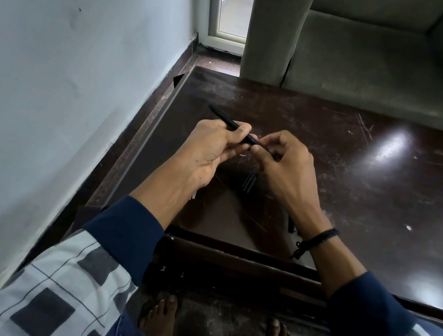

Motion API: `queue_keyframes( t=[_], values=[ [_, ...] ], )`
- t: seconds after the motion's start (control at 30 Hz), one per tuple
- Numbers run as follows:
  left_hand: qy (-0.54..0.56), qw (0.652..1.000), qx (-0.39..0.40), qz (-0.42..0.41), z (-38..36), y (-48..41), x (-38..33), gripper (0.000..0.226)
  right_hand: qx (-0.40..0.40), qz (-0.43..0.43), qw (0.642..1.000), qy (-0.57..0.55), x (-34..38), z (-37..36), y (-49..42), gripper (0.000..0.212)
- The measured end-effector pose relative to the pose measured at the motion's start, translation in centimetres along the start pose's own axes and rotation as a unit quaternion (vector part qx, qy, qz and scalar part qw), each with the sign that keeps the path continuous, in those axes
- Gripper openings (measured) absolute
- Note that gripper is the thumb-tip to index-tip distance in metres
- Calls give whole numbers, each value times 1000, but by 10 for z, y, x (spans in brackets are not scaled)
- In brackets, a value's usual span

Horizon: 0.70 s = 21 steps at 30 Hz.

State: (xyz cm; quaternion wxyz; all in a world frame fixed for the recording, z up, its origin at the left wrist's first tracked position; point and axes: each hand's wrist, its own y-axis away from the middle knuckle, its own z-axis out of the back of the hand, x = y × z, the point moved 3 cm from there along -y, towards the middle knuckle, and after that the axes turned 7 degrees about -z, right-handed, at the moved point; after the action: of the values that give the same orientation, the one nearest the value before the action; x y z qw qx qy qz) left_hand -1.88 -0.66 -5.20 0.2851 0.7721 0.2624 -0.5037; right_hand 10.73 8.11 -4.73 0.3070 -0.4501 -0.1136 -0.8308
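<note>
Hands meet above a scratched dark table (362, 169), seen from the head camera. Both forearms reach in over the table's near edge. Left hand (213, 148), palm partly up, curls its fingers and thumb round a black pen (227, 120), which slants over the table's left half. Right hand (284, 165), knuckles up, pinches the pen's near end. Short black piece (249, 181) lies on the table beneath the hands.
</note>
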Motion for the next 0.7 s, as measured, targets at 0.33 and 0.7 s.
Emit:
queue_keyframes(
  t=[0.33,0.7],
  values=[
    [0,1000,-9,-9,1,1,-2,8,4,-3,1000,-12,3,1,1,14],
    [3,1000,-3,-5,-1,1,0,13,-3,-19,1000,13,1,2,0,34]
  ],
)
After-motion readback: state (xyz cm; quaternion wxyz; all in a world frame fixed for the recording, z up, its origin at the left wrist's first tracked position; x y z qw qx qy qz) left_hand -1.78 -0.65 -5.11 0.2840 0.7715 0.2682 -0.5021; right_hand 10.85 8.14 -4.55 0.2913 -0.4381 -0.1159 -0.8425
